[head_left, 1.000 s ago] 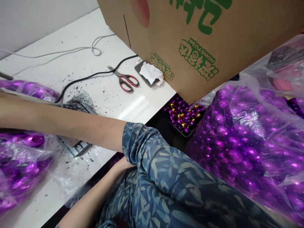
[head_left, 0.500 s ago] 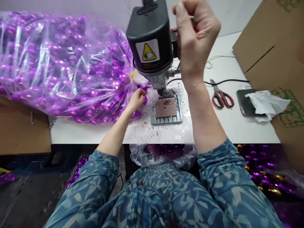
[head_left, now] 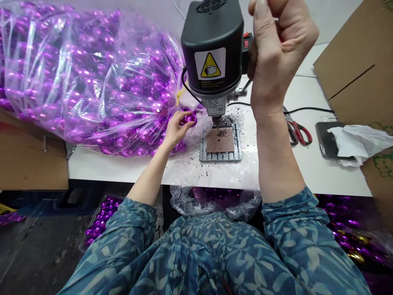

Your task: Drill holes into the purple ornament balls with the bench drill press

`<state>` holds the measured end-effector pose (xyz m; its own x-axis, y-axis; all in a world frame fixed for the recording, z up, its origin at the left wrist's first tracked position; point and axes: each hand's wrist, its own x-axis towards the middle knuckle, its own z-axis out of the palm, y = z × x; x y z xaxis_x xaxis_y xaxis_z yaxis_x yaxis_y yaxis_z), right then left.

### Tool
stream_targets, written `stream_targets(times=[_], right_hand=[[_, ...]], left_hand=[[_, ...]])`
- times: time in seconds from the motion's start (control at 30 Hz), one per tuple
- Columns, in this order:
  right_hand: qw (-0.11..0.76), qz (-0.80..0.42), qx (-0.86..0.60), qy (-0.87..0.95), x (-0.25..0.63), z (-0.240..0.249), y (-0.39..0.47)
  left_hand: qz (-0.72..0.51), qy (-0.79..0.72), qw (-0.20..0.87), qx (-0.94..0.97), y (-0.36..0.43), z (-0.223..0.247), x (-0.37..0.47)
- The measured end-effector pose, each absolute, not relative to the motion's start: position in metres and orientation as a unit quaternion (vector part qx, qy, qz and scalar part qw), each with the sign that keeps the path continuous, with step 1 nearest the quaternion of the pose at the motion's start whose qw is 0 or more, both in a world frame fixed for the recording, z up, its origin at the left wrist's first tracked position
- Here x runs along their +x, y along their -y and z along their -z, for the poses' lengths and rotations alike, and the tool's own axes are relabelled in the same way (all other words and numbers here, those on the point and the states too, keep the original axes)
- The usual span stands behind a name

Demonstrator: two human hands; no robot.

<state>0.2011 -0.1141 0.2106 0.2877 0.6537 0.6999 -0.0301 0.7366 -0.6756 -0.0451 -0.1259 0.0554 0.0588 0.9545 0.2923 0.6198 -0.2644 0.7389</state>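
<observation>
My left hand (head_left: 175, 130) is at the mouth of a clear plastic bag (head_left: 92, 82) full of shiny purple mirrored balls. Its thumb and fingers close around one purple ball (head_left: 189, 119). My right hand (head_left: 278, 53) is raised beside the black benchtop drill press (head_left: 215, 41), its fingers curled around the end of the feed lever (head_left: 246, 86); the grip itself is mostly hidden. Under the drill bit (head_left: 218, 127), a brown square board (head_left: 219, 141) with a small dark hole lies on the slotted metal base (head_left: 221, 157), with dark shavings scattered around.
Red-handled scissors (head_left: 301, 133) lie right of my right forearm. Beyond them are a dark phone-like object (head_left: 327, 139) and crumpled white tissue (head_left: 357, 143). Cardboard boxes (head_left: 350, 53) flank the white table (head_left: 307, 172). An open plastic bag (head_left: 181, 200) with purple balls hangs at the front edge.
The view has shifted, so the drill press and board appear farther right. My left hand has turned and its fingers have spread around a purple ball. My right hand stays raised at the lever.
</observation>
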Motion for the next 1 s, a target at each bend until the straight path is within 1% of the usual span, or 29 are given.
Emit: stream_targets(times=[0.07, 0.13, 0.2, 0.3, 0.4, 0.63, 0.87, 1.0], right_hand=[[0.770, -0.224, -0.285, 0.525, 0.200, -0.211, 0.114], [0.779, -0.225, -0.277, 0.516, 0.199, -0.211, 0.112], [0.782, -0.221, -0.262, 0.520, 0.199, -0.211, 0.108], [0.793, -0.194, -0.247, 0.521, 0.201, -0.208, 0.101], [0.802, -0.169, -0.231, 0.524, 0.203, -0.205, 0.096], [0.786, -0.172, -0.250, 0.539, 0.203, -0.202, 0.098], [0.799, -0.207, -0.280, 0.491, 0.196, -0.210, 0.107], [0.789, -0.209, -0.296, 0.496, 0.197, -0.212, 0.107]], left_hand=[[-0.509, -0.537, 0.282, 0.611, 0.140, -0.061, -0.045], [-0.565, -0.511, 0.361, 0.537, 0.151, -0.066, -0.039], [-0.575, -0.489, 0.447, 0.479, 0.160, -0.068, -0.031], [-0.551, -0.454, 0.564, 0.415, 0.168, -0.064, -0.018], [-0.534, -0.427, 0.633, 0.364, 0.172, -0.052, -0.010], [-0.511, -0.442, 0.674, 0.298, 0.176, -0.027, -0.004], [-0.432, -0.434, 0.751, 0.247, 0.189, -0.025, -0.002], [-0.478, -0.430, 0.722, 0.254, 0.184, -0.021, 0.003]])
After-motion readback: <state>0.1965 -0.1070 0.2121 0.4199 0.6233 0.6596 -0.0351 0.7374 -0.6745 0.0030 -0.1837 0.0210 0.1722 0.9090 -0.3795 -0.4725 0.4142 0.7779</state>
